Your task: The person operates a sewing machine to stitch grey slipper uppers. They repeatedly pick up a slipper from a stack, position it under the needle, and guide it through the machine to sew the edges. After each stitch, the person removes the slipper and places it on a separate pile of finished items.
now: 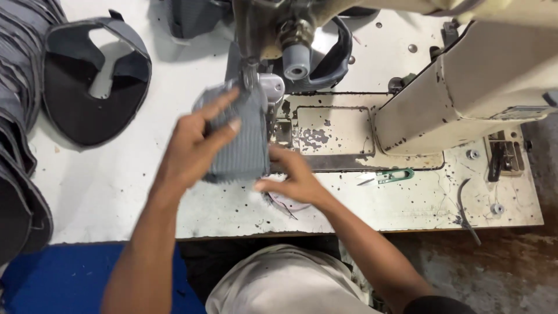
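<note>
A grey ribbed fabric piece lies at the needle area of a cream sewing machine. My left hand rests on its left side, fingers spread across the top of the fabric. My right hand grips the piece's lower right edge, just in front of the worn metal plate. The machine's presser foot and a white guide stand right above the fabric's far end.
A curved grey shoe-upper piece lies at the back left, and a stack of similar pieces runs down the left edge. Green thread snips lie right of my right hand. The white table top is chipped and speckled.
</note>
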